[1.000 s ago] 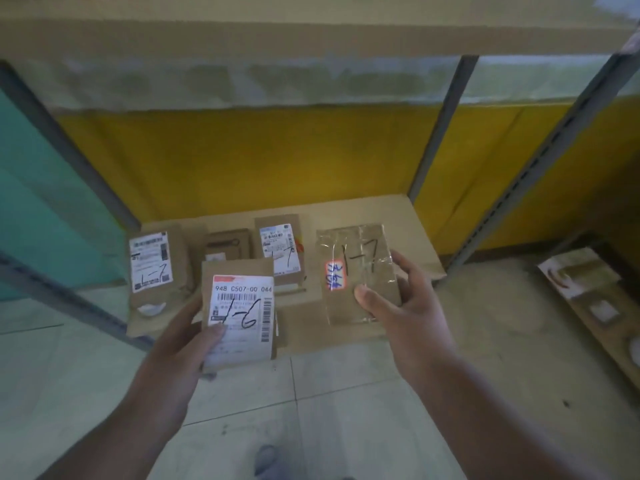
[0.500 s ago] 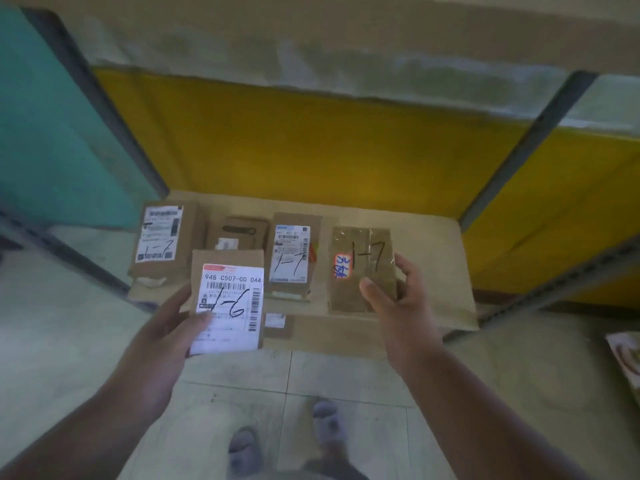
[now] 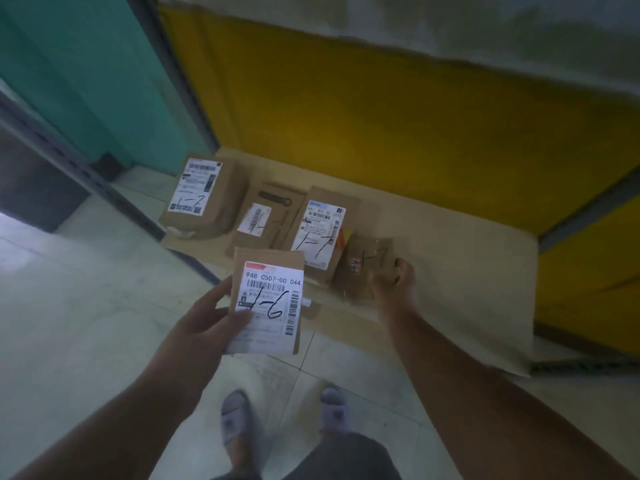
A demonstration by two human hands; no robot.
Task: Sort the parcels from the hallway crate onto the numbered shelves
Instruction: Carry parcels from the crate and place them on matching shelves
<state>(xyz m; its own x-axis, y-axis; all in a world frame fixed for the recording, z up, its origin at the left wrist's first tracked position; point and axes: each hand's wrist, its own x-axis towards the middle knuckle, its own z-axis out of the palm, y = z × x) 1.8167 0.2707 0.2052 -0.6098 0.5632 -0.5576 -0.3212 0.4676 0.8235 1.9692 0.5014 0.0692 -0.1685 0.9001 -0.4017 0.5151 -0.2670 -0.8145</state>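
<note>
My left hand holds a small brown parcel with a white label marked "1-6", thumb across the label, above the floor in front of the shelf. My right hand grips a taped brown parcel marked "1-7" that is low on the cardboard-lined bottom shelf, beside another "1-7" parcel. Two more labelled parcels, one at the left end and one in the middle, lie on the same shelf.
A yellow panel backs the shelf and a teal panel stands at the left. Grey metal uprights frame the rack. The floor is pale tile, with my slippered feet below.
My right hand has carried the taped "1-7" parcel down and forward to the shelf beside the other parcels. The view has tilted downward. The left hand still holds the "1-6" parcel.
</note>
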